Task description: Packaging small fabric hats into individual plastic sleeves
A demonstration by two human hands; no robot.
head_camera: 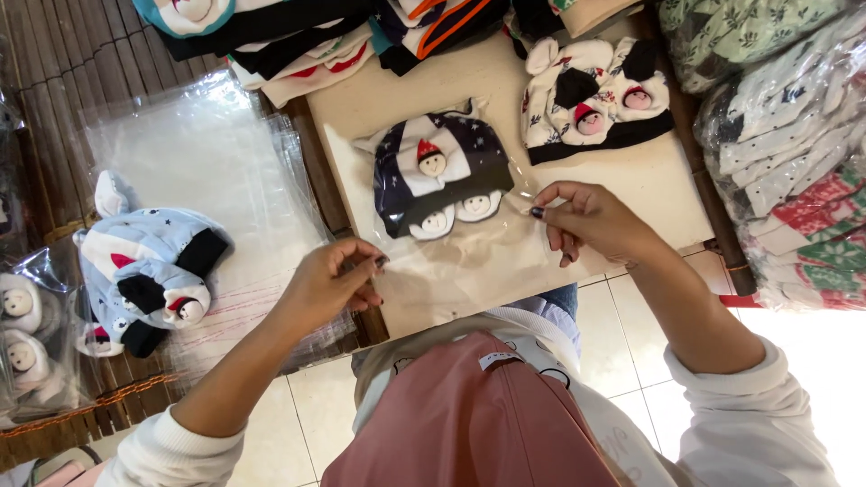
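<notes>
Head view. Left hand (329, 281) is pinching the left edge of a clear plastic bag (460, 257) between thumb and fingertips, near the front left corner of the low wooden table (658, 180). Right hand (586, 221) is pinching the bag's right edge, fingers closed on the film, remaining fingers curling loose beneath. Both hands are grasping the same bag and holding it taut across the front half of the table.

Inside the bag a dark navy baby hat set (440, 171) is lying toward the bag's far end, with a small doll face in a red cap on top and two more doll faces along its lower edge. The near part of the bag is lying flat over the tabletop.

At the table's back right a white and black hat set (591, 99) with similar doll faces is sitting unbagged. Along the back edge a heap of folded garments (307, 45) is overlapping the table.

Left of the table, on a slatted mat, a stack of clear plastic bags (194, 144) is lying flat, and a light blue hat set (144, 261) is resting on its near left part. Bagged hat sets (23, 334) are sitting at the far left. Right of the table, wrapped bundles of patterned fabric (794, 162) are piling up.
</notes>
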